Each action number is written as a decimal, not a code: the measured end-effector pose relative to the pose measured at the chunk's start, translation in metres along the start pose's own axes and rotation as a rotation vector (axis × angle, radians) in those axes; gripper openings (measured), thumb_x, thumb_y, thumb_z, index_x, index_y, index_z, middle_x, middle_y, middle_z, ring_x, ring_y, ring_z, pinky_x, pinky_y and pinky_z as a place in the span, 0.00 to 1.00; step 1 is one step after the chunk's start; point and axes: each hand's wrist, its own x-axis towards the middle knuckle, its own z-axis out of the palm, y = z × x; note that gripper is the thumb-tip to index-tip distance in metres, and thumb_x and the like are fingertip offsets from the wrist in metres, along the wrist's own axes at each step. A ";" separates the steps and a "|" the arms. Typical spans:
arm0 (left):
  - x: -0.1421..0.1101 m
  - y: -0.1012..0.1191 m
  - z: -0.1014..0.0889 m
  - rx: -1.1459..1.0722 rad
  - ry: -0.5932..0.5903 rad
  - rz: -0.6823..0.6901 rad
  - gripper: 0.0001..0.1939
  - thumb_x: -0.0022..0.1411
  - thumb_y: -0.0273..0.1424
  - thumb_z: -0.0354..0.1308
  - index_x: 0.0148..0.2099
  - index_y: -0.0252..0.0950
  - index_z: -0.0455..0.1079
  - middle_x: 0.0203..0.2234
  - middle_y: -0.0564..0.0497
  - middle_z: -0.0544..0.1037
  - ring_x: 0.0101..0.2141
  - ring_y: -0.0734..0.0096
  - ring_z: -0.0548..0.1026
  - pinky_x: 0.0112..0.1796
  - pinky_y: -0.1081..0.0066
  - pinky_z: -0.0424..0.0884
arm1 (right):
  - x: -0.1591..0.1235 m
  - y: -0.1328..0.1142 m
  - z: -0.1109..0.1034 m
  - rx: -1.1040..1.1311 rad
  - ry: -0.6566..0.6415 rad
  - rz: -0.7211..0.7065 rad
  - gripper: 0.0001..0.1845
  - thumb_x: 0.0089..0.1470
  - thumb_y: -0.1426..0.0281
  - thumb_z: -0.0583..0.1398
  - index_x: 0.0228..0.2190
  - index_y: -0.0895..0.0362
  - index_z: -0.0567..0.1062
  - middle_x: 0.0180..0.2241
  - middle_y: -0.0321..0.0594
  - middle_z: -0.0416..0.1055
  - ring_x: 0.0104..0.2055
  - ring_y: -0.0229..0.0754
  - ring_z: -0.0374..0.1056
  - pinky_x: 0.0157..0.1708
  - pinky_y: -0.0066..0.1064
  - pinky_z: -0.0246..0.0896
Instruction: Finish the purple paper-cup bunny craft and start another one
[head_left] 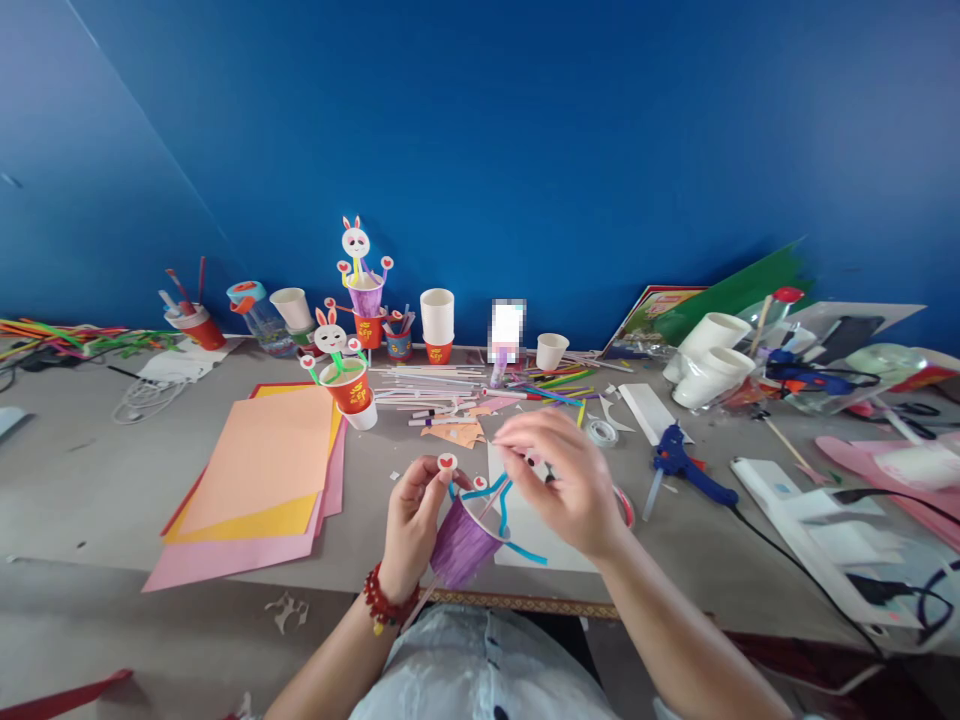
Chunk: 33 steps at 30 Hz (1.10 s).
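A paper cup (466, 545) coloured purple is tilted in my left hand (412, 515), which closes around its left side near the rim. Blue strips (504, 510) bend out over the rim, and a round white disc with a red heart (448, 462) stands by my left thumb. A thin straw (491, 503) rises from the cup towards my right hand (562, 480). The right fingers are curled together above the cup; what they pinch is hidden. Part of a drawn face (534, 458) shows behind them, on white paper (536, 540) or a cutout, I cannot tell which.
Colored sheets (262, 460) lie left. Rabbit figures on cups (345, 390), a white cup stack (437, 315) and loose straws (427, 378) stand or lie behind. At right are a blue glue gun (686, 465), tape (602, 432) and a corded power strip (817, 535).
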 end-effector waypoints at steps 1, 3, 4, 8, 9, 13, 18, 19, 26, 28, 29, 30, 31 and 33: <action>0.000 0.001 0.000 -0.004 0.002 0.004 0.11 0.68 0.36 0.56 0.35 0.37 0.72 0.32 0.50 0.81 0.34 0.68 0.75 0.42 0.70 0.67 | -0.009 0.005 -0.002 0.027 0.103 0.050 0.06 0.60 0.75 0.59 0.35 0.52 0.74 0.36 0.42 0.76 0.42 0.47 0.71 0.43 0.40 0.66; 0.000 0.001 -0.002 -0.012 0.025 0.017 0.11 0.68 0.36 0.56 0.35 0.37 0.72 0.32 0.50 0.81 0.34 0.68 0.76 0.43 0.70 0.67 | -0.032 0.019 -0.001 0.085 0.305 0.205 0.05 0.61 0.73 0.59 0.35 0.52 0.74 0.36 0.43 0.74 0.40 0.47 0.71 0.39 0.39 0.67; 0.001 0.000 -0.002 -0.019 0.040 0.022 0.11 0.68 0.37 0.56 0.35 0.37 0.72 0.33 0.49 0.81 0.34 0.68 0.76 0.43 0.70 0.67 | -0.046 0.027 0.002 0.134 0.383 0.308 0.04 0.61 0.72 0.59 0.35 0.52 0.74 0.36 0.43 0.72 0.39 0.46 0.70 0.37 0.38 0.67; 0.003 -0.004 -0.004 -0.083 0.082 0.019 0.11 0.66 0.39 0.58 0.35 0.37 0.73 0.32 0.49 0.81 0.35 0.66 0.77 0.42 0.68 0.69 | -0.099 0.051 0.024 0.486 0.247 0.666 0.07 0.57 0.68 0.59 0.39 0.52 0.74 0.32 0.41 0.72 0.30 0.43 0.69 0.31 0.36 0.69; 0.003 -0.005 -0.004 -0.094 0.088 0.017 0.11 0.66 0.39 0.58 0.35 0.37 0.73 0.32 0.49 0.81 0.35 0.66 0.77 0.42 0.68 0.70 | -0.109 0.051 0.031 0.595 0.140 0.695 0.11 0.54 0.67 0.61 0.41 0.51 0.74 0.37 0.43 0.73 0.34 0.45 0.71 0.34 0.38 0.71; 0.003 -0.008 -0.001 -0.102 0.096 0.022 0.12 0.66 0.39 0.58 0.34 0.37 0.72 0.32 0.49 0.81 0.35 0.66 0.77 0.41 0.69 0.70 | -0.125 0.037 0.056 0.932 -0.129 0.740 0.35 0.44 0.61 0.71 0.54 0.46 0.70 0.57 0.45 0.69 0.57 0.53 0.68 0.56 0.47 0.63; 0.000 -0.007 0.003 -0.082 0.102 0.037 0.11 0.67 0.38 0.57 0.35 0.37 0.72 0.33 0.50 0.81 0.36 0.66 0.77 0.41 0.69 0.70 | -0.114 0.016 0.080 1.083 -0.062 0.802 0.44 0.37 0.52 0.74 0.56 0.44 0.70 0.60 0.43 0.68 0.64 0.56 0.61 0.61 0.52 0.57; 0.000 -0.006 0.003 -0.078 0.105 0.034 0.11 0.67 0.38 0.57 0.35 0.37 0.72 0.33 0.50 0.81 0.36 0.66 0.77 0.41 0.69 0.70 | -0.111 0.014 0.083 1.081 -0.042 0.811 0.42 0.37 0.52 0.74 0.55 0.43 0.70 0.59 0.42 0.69 0.63 0.56 0.63 0.60 0.52 0.58; -0.002 -0.004 0.005 -0.155 0.126 0.002 0.11 0.66 0.39 0.58 0.34 0.37 0.70 0.33 0.49 0.80 0.36 0.66 0.77 0.42 0.68 0.70 | -0.105 0.008 0.082 1.011 0.024 0.793 0.36 0.39 0.56 0.74 0.52 0.43 0.74 0.55 0.42 0.73 0.59 0.56 0.67 0.59 0.50 0.61; -0.002 -0.005 0.007 -0.188 0.129 -0.019 0.11 0.66 0.39 0.58 0.35 0.37 0.69 0.33 0.49 0.80 0.36 0.67 0.77 0.42 0.68 0.71 | -0.105 0.007 0.080 0.993 0.025 0.788 0.37 0.40 0.55 0.74 0.52 0.44 0.74 0.55 0.43 0.73 0.58 0.57 0.67 0.58 0.49 0.63; -0.002 -0.005 0.008 -0.205 0.128 -0.031 0.11 0.66 0.39 0.58 0.35 0.37 0.69 0.33 0.49 0.80 0.36 0.67 0.77 0.41 0.68 0.71 | -0.104 0.007 0.079 0.989 0.028 0.784 0.36 0.40 0.54 0.74 0.52 0.45 0.74 0.55 0.43 0.73 0.58 0.57 0.67 0.58 0.49 0.63; -0.002 -0.006 0.009 -0.222 0.129 -0.042 0.11 0.65 0.39 0.58 0.36 0.37 0.69 0.33 0.49 0.80 0.36 0.67 0.77 0.41 0.68 0.71 | -0.103 0.007 0.078 0.984 0.036 0.780 0.36 0.40 0.54 0.74 0.51 0.46 0.74 0.54 0.44 0.74 0.57 0.57 0.68 0.57 0.48 0.63; -0.002 -0.006 0.010 -0.234 0.132 -0.051 0.11 0.65 0.39 0.59 0.37 0.37 0.69 0.33 0.49 0.80 0.35 0.67 0.77 0.41 0.68 0.71 | -0.103 0.007 0.077 0.978 0.046 0.777 0.35 0.40 0.55 0.74 0.50 0.47 0.75 0.53 0.44 0.74 0.56 0.56 0.68 0.57 0.48 0.64; -0.002 -0.007 0.011 -0.241 0.142 -0.058 0.10 0.65 0.39 0.59 0.39 0.37 0.69 0.33 0.49 0.79 0.36 0.67 0.77 0.41 0.69 0.71 | -0.102 0.008 0.077 0.965 0.070 0.773 0.35 0.39 0.56 0.75 0.49 0.48 0.75 0.50 0.44 0.76 0.55 0.55 0.69 0.56 0.47 0.64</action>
